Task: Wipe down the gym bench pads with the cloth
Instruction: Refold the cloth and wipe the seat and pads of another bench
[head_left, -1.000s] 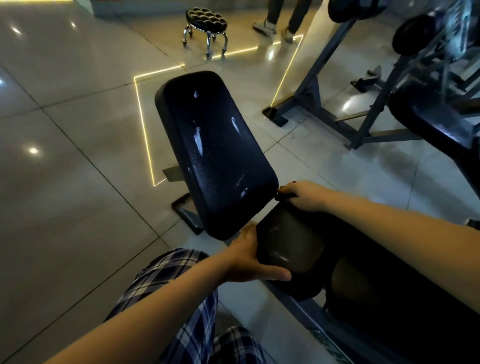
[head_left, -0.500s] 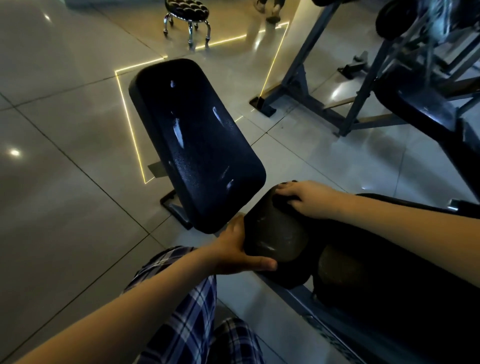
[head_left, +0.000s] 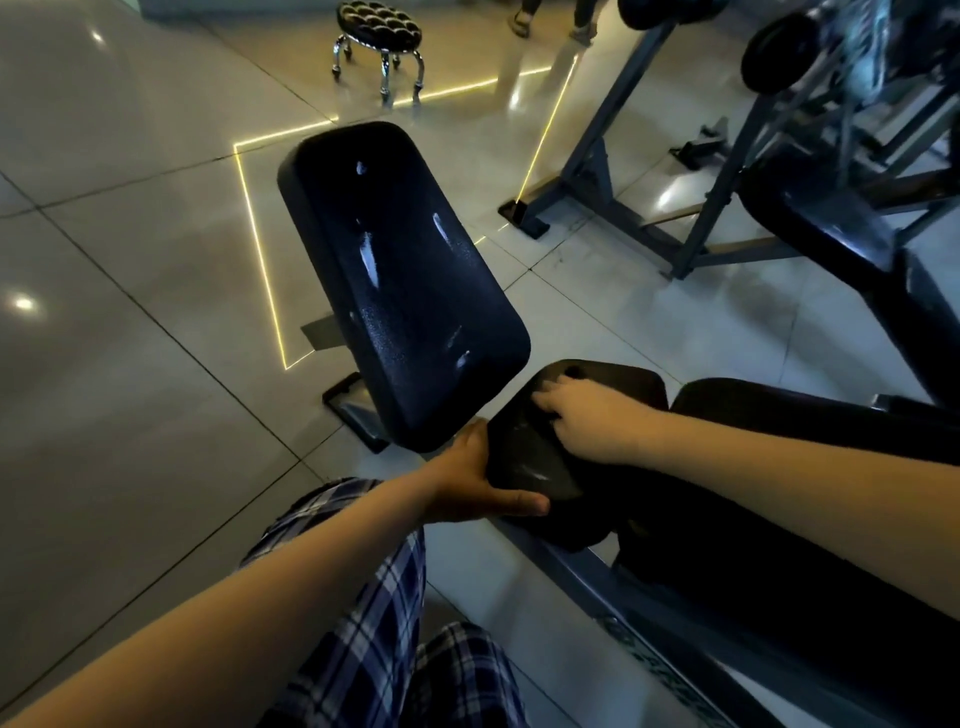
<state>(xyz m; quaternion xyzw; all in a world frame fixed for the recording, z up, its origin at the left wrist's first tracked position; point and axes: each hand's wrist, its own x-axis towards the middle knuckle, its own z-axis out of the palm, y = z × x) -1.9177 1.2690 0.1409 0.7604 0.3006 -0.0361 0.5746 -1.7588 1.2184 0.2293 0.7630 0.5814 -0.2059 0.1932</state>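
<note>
Brace with your left hand (head_left: 467, 483), clamped on the edge of the seat pad (head_left: 524, 457) mid-frame. Your right hand (head_left: 592, 421) presses on top, its grip unclear; wipe in overlapping strokes.

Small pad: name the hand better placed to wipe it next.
Probably right. The right hand lies on top of the small pad; the left hand only grips its near edge.

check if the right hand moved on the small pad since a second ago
Yes. The right hand slid from the far edge of the small pad toward the person, onto its top.
</note>
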